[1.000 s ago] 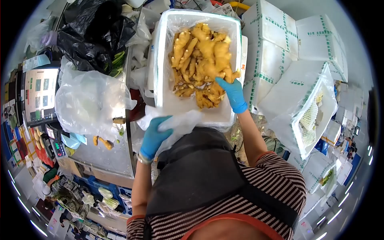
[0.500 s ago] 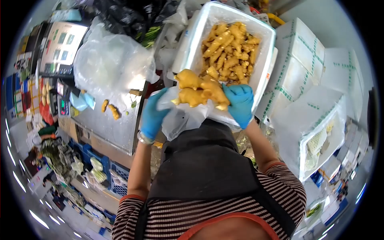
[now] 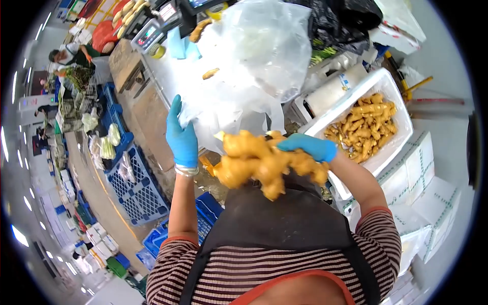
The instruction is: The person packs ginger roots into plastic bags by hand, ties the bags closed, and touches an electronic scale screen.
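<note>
My right hand (image 3: 311, 147), in a blue glove, grips a large knobbly piece of ginger (image 3: 254, 160) from its right end, in front of the dark apron. My left hand (image 3: 183, 142), also gloved in blue, is raised at the edge of a thin clear plastic bag (image 3: 223, 119), its fingers partly hidden by the film. The ginger is just below the bag, outside it as far as I can see. To the right, a white foam box (image 3: 394, 84) holds a heap of more ginger (image 3: 366, 127).
A metal bench carries a large plastic bag (image 3: 269, 46), small ginger pieces (image 3: 210, 73), blue cloth or paper (image 3: 183, 47) and a scale (image 3: 148, 35). Blue crates (image 3: 133, 190) stand on the floor at left. White foam boxes (image 3: 414, 165) are stacked at right.
My view and body have turned left, so the ginger box now appears farther right. Both hands have moved toward the bench, the ginger still in my right hand and the bag at my left.
</note>
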The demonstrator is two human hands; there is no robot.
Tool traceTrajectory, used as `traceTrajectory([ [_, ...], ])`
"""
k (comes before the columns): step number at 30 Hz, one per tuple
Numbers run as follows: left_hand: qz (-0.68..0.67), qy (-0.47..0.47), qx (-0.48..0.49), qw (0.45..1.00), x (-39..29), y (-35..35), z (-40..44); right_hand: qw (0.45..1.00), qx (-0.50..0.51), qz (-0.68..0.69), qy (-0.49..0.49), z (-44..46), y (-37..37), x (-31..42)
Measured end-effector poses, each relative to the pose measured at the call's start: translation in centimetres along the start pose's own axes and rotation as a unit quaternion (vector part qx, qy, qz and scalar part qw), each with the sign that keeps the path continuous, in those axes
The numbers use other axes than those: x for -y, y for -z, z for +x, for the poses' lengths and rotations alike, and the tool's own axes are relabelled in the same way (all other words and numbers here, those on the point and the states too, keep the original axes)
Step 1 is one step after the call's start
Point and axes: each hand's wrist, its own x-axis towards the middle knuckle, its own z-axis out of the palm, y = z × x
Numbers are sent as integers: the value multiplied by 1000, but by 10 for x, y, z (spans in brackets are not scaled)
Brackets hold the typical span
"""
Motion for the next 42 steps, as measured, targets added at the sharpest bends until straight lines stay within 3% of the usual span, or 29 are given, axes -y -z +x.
traceTrajectory([
  [4,99,-11,51,994,26,69,-48,978,14,202,56,115,-24,-21],
  [6,159,59,134,976,41,87,-85,966,-43,232,102,163,-50,-19],
  [7,139,73,125,980,61,88,-105,977,-99,177,73,191,-54,-21],
  [9,146,128,61,979,86,82,-122,981,-95,154,76,230,-69,-27],
  [12,73,357,7,931,135,84,-128,981,-132,124,63,278,-94,-34],
  [13,102,364,38,925,139,76,-129,975,-156,137,75,299,-100,-33],
  [14,140,292,133,937,130,69,-134,969,-178,151,86,321,-104,-32],
  [15,95,282,155,942,105,63,-129,970,-103,39,218,352,-96,-38],
  [16,50,272,171,946,88,58,-121,936,-22,-79,342,388,-79,-46],
  [17,92,253,103,957,107,54,-120,927,13,-167,336,393,-75,-40],
  [18,38,252,47,966,118,58,-106,907,49,-252,335,397,-72,-33],
  [20,-8,310,-25,951,145,78,-80,935,22,-346,71,323,-91,8],
  [21,-57,335,-65,938,158,91,-71,917,25,-391,75,289,-102,26],
  [23,-158,360,-124,911,176,113,-64,938,21,-334,92,247,-104,74],
  [25,-208,368,-146,894,177,123,-59,933,-164,-194,255,273,-64,100],
  [26,-196,378,-146,893,170,122,-55,890,-263,-290,235,271,-63,127],
  [27,-185,387,-148,891,160,118,-51,720,-395,-464,331,308,-30,125],
  [30,-144,395,-135,897,171,117,-59,619,-444,-626,169,365,-10,129],
  [32,-128,398,-138,898,173,111,-62,553,-421,-703,150,398,6,114],
  [37,-153,385,-144,899,159,111,-67,648,-374,-617,246,425,39,96],
  [38,-152,370,-142,906,155,112,-64,652,-354,-580,336,428,61,91],
  [39,-151,355,-141,912,150,110,-58,815,-280,-397,317,416,58,98],
  [40,-148,341,-138,918,147,109,-54,925,-191,-186,270,394,45,115],
  [42,-163,339,-145,915,148,104,-48,928,-146,-208,274,330,6,141],
])
